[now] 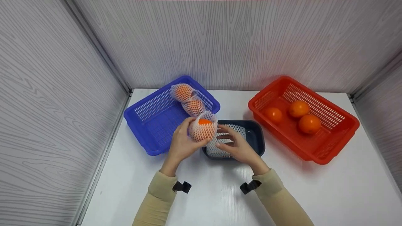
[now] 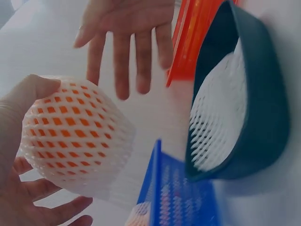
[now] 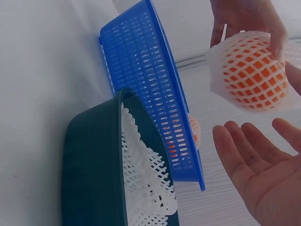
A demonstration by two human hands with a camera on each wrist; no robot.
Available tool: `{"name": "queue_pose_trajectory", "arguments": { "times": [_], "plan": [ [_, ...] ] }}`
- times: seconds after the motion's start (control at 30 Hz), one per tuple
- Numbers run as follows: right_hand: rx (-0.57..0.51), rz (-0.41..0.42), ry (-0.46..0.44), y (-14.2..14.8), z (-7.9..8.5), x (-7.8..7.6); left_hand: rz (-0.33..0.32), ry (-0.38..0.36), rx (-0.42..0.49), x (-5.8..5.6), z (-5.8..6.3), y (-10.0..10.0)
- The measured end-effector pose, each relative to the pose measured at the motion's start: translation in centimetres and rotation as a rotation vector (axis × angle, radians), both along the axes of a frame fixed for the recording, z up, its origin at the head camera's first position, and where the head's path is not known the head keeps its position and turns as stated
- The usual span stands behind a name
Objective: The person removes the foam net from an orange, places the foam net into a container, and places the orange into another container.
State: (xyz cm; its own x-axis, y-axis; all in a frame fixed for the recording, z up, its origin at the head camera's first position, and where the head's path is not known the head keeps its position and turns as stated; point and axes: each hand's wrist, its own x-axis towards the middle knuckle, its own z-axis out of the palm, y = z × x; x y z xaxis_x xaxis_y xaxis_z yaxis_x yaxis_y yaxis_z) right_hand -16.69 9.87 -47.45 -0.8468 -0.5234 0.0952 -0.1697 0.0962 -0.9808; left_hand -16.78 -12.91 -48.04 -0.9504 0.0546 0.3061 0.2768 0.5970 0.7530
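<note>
In the head view my left hand (image 1: 184, 141) grips an orange (image 1: 204, 121) wrapped in a white foam net sleeve (image 1: 202, 131), its top showing through the open end. The left wrist view shows my thumb and fingers curled round the netted fruit. My right hand (image 1: 238, 147) is beside it, fingers spread and loosely bent, holding nothing. Below both hands sits a dark green tray (image 1: 259, 138) with flat white foam nets (image 1: 240, 129) inside. Two netted oranges (image 1: 193, 106) lie in the blue basket (image 1: 138, 133), at its right end.
A red basket (image 1: 333, 150) with three bare oranges (image 1: 309, 123) stands at the right, its near side close to the green tray. Pale wood-grain panels (image 1: 226, 44) enclose the white table (image 1: 207, 201) at the back and sides.
</note>
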Motion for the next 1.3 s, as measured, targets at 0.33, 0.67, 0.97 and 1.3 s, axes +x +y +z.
{"name": "queue_pose_trajectory", "arguments": {
  "times": [0.33,0.67,0.97,1.3],
  "plan": [
    [0.025,-0.088,0.023,1.8,-2.0,1.9,-0.167,-0.190,0.155,2.3,-3.0,2.2],
    [0.044,-0.122,-0.084,4.9,-6.4,3.5,-0.423,-0.424,0.174,3.4,-5.0,2.4],
    [0.064,-0.065,-0.109,6.6,-8.7,4.8,-0.497,-0.453,0.095,4.1,-7.2,3.2],
    [0.152,0.003,-0.219,7.4,-10.5,5.4,-0.547,-0.501,-0.054,4.5,-9.1,3.9]
  ]
}}
